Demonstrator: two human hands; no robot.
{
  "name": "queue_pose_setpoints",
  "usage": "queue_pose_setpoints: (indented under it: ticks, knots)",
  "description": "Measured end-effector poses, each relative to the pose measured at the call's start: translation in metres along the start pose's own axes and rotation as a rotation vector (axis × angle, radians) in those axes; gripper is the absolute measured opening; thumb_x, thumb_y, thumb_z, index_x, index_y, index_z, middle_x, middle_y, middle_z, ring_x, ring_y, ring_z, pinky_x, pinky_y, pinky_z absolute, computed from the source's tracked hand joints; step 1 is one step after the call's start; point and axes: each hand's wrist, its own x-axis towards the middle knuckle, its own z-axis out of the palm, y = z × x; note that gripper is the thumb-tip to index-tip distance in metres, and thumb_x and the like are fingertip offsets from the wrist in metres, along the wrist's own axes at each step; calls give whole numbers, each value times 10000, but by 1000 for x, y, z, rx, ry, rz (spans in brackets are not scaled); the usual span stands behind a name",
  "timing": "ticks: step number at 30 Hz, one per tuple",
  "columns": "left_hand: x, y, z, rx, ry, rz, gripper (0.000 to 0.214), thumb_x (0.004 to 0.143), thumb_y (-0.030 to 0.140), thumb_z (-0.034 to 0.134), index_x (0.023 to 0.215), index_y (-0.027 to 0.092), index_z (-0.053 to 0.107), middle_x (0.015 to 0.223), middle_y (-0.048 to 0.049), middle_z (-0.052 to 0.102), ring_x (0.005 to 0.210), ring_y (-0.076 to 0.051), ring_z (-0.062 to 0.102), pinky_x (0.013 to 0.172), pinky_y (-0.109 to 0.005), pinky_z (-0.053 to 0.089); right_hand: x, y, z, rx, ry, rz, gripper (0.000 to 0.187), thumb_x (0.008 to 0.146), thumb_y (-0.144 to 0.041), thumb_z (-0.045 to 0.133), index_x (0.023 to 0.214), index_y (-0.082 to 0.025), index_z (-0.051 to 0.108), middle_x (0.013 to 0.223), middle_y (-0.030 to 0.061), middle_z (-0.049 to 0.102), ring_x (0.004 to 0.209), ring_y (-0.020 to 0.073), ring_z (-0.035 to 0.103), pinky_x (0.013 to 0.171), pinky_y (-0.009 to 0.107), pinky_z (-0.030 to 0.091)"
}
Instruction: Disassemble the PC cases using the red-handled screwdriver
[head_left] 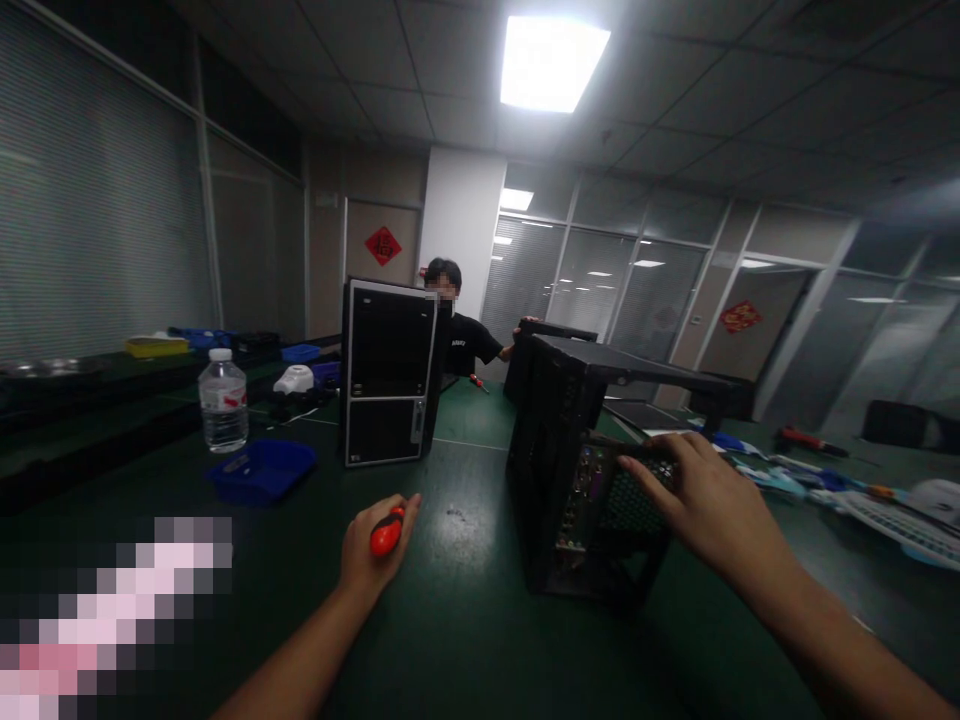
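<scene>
My left hand (pixel 371 555) is closed round a screwdriver with a red and black handle (pixel 387 531), low over the dark green table (pixel 465 600). My right hand (pixel 701 500) lies with fingers stretched on the rear panel of a black computer case (pixel 577 470) that stands on the table in front of me. The case's back ports face me.
A second black tower case (pixel 388 372) stands upright further back, with a person in a black shirt (pixel 465 335) behind it. A water bottle (pixel 223 400) and a blue tray (pixel 262 470) sit to the left. A keyboard (pixel 900 525) and tools lie on the right.
</scene>
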Motion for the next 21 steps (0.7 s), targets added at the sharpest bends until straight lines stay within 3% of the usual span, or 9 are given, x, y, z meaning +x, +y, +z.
queue_pose_setpoints:
  ticks: [3, 5, 7, 10, 13, 15, 16, 19, 21]
  knots:
    - [-1, 1, -1, 43, -13, 16, 468, 967, 533, 400, 665, 202, 536, 652, 25, 612, 625, -129, 599, 617, -221, 375, -9, -5, -3, 15, 154, -33, 819, 905, -838, 180, 1252, -181, 524, 1175, 105, 517, 807, 216, 587, 667, 374, 490]
    - [0, 4, -3, 87, -17, 36, 453, 972, 515, 401, 682, 204, 557, 664, 18, 626, 623, -136, 603, 600, -228, 368, -19, -14, -6, 62, 284, -78, 646, 971, -695, 265, 1284, -177, 491, 1201, 133, 482, 873, 217, 572, 660, 343, 489]
    - [0, 11, -5, 144, -19, 79, 423, 969, 481, 419, 690, 203, 574, 689, 2, 640, 628, -151, 604, 601, -246, 367, -32, -28, -8, 151, 343, -219, 433, 1003, -522, 351, 1252, -194, 488, 1174, 117, 482, 945, 187, 556, 699, 295, 512]
    - [-4, 29, -5, 230, -35, 215, 368, 951, 417, 466, 680, 199, 586, 714, -30, 646, 670, -187, 602, 676, -293, 393, -58, -54, -5, 296, 252, -567, 287, 972, -336, 435, 1226, -217, 494, 1152, 66, 503, 1004, 128, 541, 770, 226, 542]
    - [-17, 56, 0, 281, -86, 411, 326, 925, 370, 495, 665, 204, 599, 700, -51, 638, 702, -218, 586, 731, -348, 395, -81, -78, 1, 355, 103, -812, 463, 948, -452, 469, 1346, -216, 469, 1314, 55, 466, 1161, 160, 497, 910, 302, 547]
    - [-30, 75, 4, 287, -130, 536, 264, 883, 321, 530, 654, 210, 603, 682, -54, 630, 689, -224, 573, 712, -361, 389, -93, -91, 4, 398, 30, -893, 608, 940, -600, 466, 1398, -201, 444, 1378, 53, 430, 1259, 172, 448, 972, 347, 524]
    - [-36, 84, 6, 281, -151, 592, 223, 859, 287, 547, 657, 213, 606, 678, -49, 630, 681, -220, 569, 702, -361, 390, -97, -96, 5, 423, 28, -919, 590, 959, -609, 443, 1392, -208, 461, 1380, 41, 435, 1272, 164, 442, 979, 348, 514]
    - [-56, 108, 8, 251, -182, 713, 206, 860, 219, 545, 660, 225, 596, 659, -25, 626, 644, -196, 563, 671, -346, 399, -105, -103, 7, 463, 113, -979, 324, 1036, -442, 406, 1234, -279, 603, 1356, -71, 473, 1273, 124, 445, 1032, 317, 475]
    - [-66, 120, 8, 199, -163, 774, 187, 905, 233, 523, 746, 239, 620, 673, -20, 631, 635, -190, 572, 649, -342, 407, -111, -98, 8, 453, 164, -989, 278, 1044, -348, 395, 1157, -281, 641, 1368, -107, 461, 1317, 94, 413, 1097, 300, 452]
